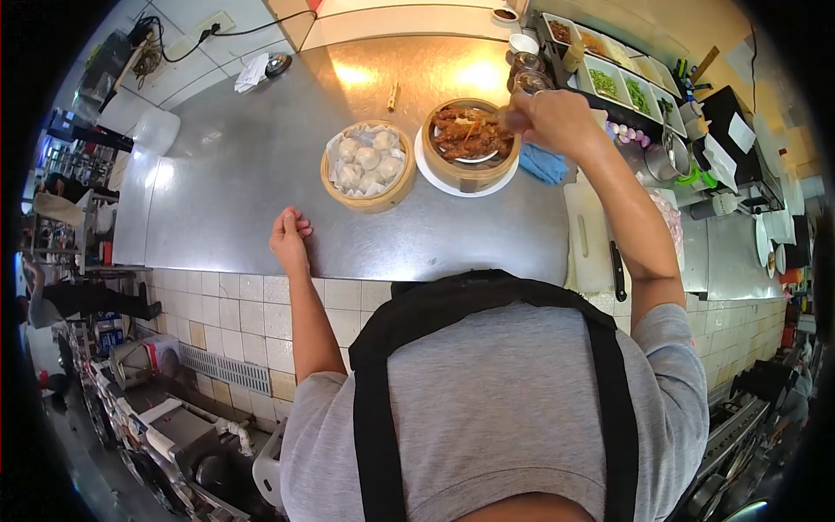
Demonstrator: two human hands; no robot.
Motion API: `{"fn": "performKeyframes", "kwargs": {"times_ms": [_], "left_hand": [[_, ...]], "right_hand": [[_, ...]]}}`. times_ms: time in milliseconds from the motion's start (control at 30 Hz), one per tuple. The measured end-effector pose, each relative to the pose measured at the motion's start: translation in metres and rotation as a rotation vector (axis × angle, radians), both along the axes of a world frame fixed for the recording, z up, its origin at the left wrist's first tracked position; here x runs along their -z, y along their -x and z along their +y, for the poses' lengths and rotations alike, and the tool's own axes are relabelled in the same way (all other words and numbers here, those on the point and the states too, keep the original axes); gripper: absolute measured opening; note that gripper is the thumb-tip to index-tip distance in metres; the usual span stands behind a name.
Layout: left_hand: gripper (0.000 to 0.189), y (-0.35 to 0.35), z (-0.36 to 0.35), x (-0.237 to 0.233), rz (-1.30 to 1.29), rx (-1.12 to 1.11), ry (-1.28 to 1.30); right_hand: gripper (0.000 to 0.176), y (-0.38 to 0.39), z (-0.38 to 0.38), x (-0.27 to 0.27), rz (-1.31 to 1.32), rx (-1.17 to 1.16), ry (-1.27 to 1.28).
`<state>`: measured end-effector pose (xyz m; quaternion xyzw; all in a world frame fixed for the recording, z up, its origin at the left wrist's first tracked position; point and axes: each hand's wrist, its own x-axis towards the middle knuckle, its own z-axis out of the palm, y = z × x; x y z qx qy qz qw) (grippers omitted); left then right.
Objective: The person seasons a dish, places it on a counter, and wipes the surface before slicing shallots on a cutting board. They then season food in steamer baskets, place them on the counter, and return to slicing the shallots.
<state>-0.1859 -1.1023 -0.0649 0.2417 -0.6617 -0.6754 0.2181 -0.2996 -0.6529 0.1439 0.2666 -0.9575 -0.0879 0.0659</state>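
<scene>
My right hand [557, 122] is closed in a pinch at the right rim of a bamboo steamer [470, 178]. What its fingers hold is blurred and partly hidden. Inside that steamer, reddish-brown braised chicken feet [465, 130] lie in a white dish, and a white plate [474, 190] sits underneath. Left of it stands a second bamboo steamer [374, 204], holding several pale round dumplings [367, 158] on white paper. Near the table's front edge rests my left hand [290, 239], its fingers loosely bent and slightly apart, with nothing visible in it.
A blue cloth [544, 163] lies right of the plate. A white cutting board [590, 235] and a black-handled knife [618, 270] are at the right front. Trays of chopped toppings [622, 87] stand at the back right. A small yellow object [394, 97] lies behind the steamers.
</scene>
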Motion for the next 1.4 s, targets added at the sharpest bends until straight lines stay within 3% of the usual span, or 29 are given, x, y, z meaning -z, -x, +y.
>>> {"fn": "performKeyframes", "kwargs": {"times_ms": [167,300,367,467,567,667,767,867,967,1067,1167,1300,1400], "left_hand": [[0.024,0.001,0.015,-0.007,0.018,-0.036,0.107],[0.024,-0.001,0.019,-0.009,-0.004,-0.022,0.154],[0.025,0.000,0.018,-0.010,0.003,-0.011,0.142],[0.025,-0.002,0.019,-0.010,0.007,0.006,0.156],[0.025,-0.004,0.018,-0.010,0.009,0.003,0.157],[0.024,-0.003,0.017,-0.010,0.023,0.011,0.141],[0.024,-0.002,0.018,-0.008,0.030,0.014,0.134],[0.024,-0.001,0.018,-0.009,0.016,0.010,0.139],[0.024,-0.004,0.018,-0.010,0.004,-0.002,0.152],[0.024,-0.003,0.017,-0.004,-0.005,-0.004,0.139],[0.025,-0.004,0.024,-0.011,-0.033,-0.020,0.164],[0.025,-0.002,0.027,-0.014,-0.041,-0.022,0.213],[0.026,-0.001,0.019,-0.003,-0.038,0.007,0.224]], "right_hand": [[0.040,-0.013,-0.039,-0.009,-0.047,0.110,-0.072],[0.031,-0.030,-0.099,0.002,-0.120,-0.107,0.123],[0.019,-0.035,-0.137,0.001,-0.242,-0.140,0.070],[0.018,-0.020,-0.169,0.037,-0.178,-0.249,0.172],[0.018,-0.006,-0.182,0.038,-0.169,-0.078,0.179],[0.017,-0.013,-0.171,0.020,-0.170,-0.015,-0.024],[0.018,-0.027,-0.161,0.009,-0.285,-0.124,-0.125],[0.024,-0.022,-0.156,0.025,-0.261,-0.199,0.134],[0.034,-0.011,-0.152,0.031,-0.211,-0.087,0.231],[0.046,-0.014,-0.126,0.001,-0.407,-0.029,0.255],[0.060,0.002,-0.081,0.005,-0.426,-0.086,0.612],[0.061,0.024,-0.016,-0.023,-0.050,0.145,0.833],[0.059,0.065,0.036,-0.008,0.339,0.219,0.930]]}}
